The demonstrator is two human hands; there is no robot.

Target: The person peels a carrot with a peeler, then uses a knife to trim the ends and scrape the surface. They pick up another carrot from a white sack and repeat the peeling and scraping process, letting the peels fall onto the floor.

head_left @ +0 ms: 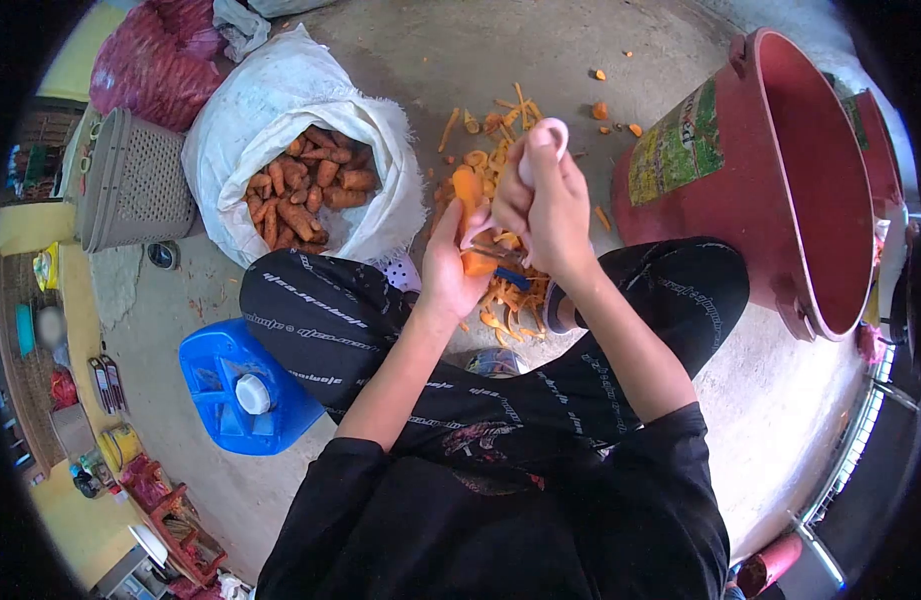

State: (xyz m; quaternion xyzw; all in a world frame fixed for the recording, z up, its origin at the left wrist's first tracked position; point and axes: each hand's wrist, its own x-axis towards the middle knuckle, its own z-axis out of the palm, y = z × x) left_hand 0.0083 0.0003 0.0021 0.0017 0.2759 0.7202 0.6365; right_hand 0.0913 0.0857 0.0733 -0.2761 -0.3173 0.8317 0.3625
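Your left hand [448,268] is gripping a bright orange carrot [467,188] above the peelings [510,303] between your bent legs [315,325]; your right hand [548,200] is holding a bladed tool [495,253] in curled fingers against it, while a white woven sack [265,105] of carrots is standing beyond.

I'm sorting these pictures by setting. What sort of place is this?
Probably a small food-preparation area, perhaps at a home: an open white sack of carrots and a large red tub stand on a concrete-looking floor, which is strewn with orange peelings.
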